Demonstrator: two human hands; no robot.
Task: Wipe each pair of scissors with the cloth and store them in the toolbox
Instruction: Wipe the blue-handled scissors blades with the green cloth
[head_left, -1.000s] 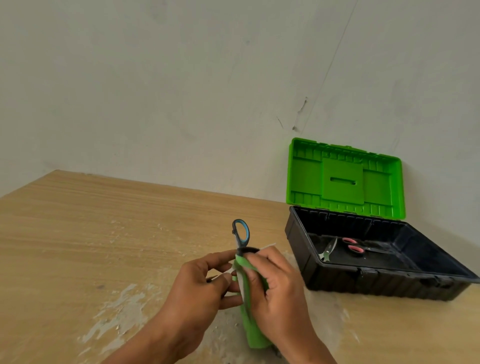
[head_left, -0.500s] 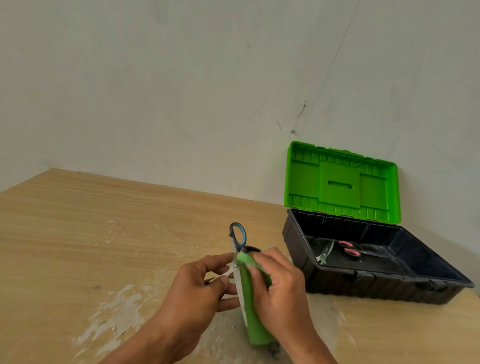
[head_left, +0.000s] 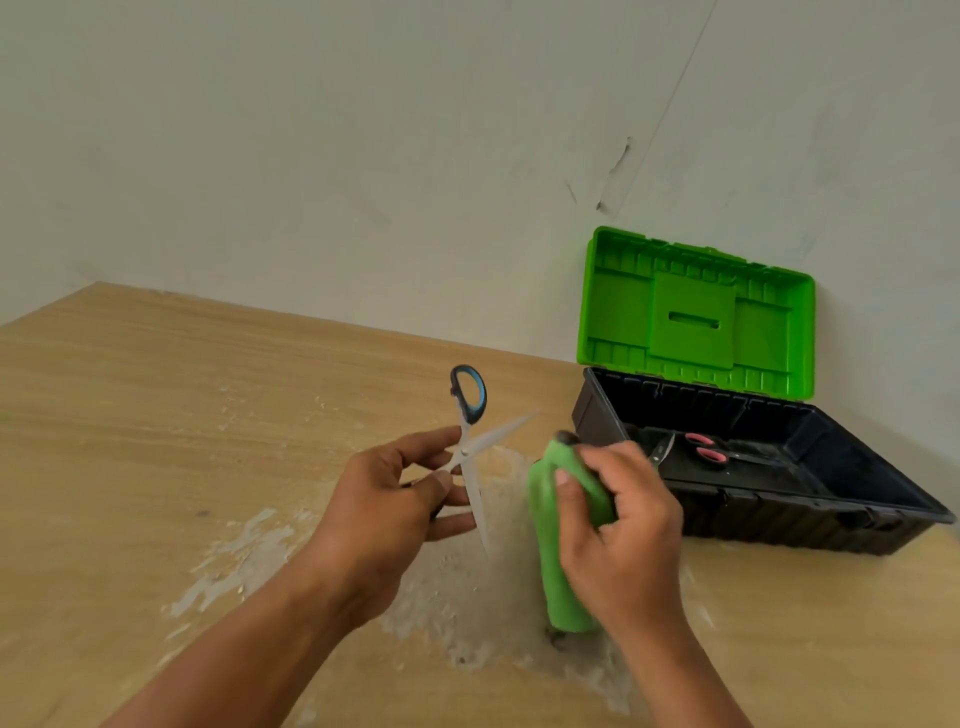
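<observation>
Head camera is showing the left hand (head_left: 384, 499) pinching a pair of blue-and-black-handled steel scissors (head_left: 470, 447) near the pivot, fingers curled, blades spread wide and one handle loop pointing up. The right hand (head_left: 618, 530) is gripping a bunched green cloth (head_left: 553, 587) just beside the scissors, not touching them. Both are hovering over the scuffed wooden table (head_left: 156, 415). Farther right, a black plastic toolbox (head_left: 779, 519) is standing with its green lid (head_left: 696, 322) raised, holding red-handled scissors (head_left: 706, 452).

Bare table (head_left: 156, 415) left of open toolbox (head_left: 779, 525)
</observation>
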